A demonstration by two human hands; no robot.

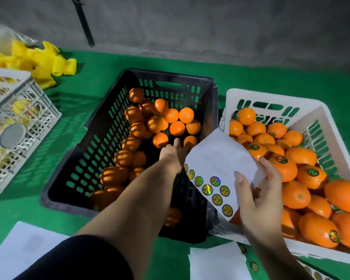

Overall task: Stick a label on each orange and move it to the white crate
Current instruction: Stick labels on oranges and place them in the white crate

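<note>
A black crate (101, 138) in the middle holds several unlabelled oranges (177, 128). My left hand (173, 152) reaches down into it with its fingers stretched toward the oranges, holding nothing; part of it is hidden behind the label sheet. My right hand (259, 197) grips a white sheet of round holographic labels (218, 158) over the gap between the crates. On the right, the white crate (331, 126) is filled with several oranges (281, 166) that carry labels.
A white lattice crate (18, 122) with yellow items stands at the left, yellow foam nets (45, 63) behind it. White paper sheets (22, 249) lie on the green floor near me. A dark pole (83, 21) leans on the grey wall.
</note>
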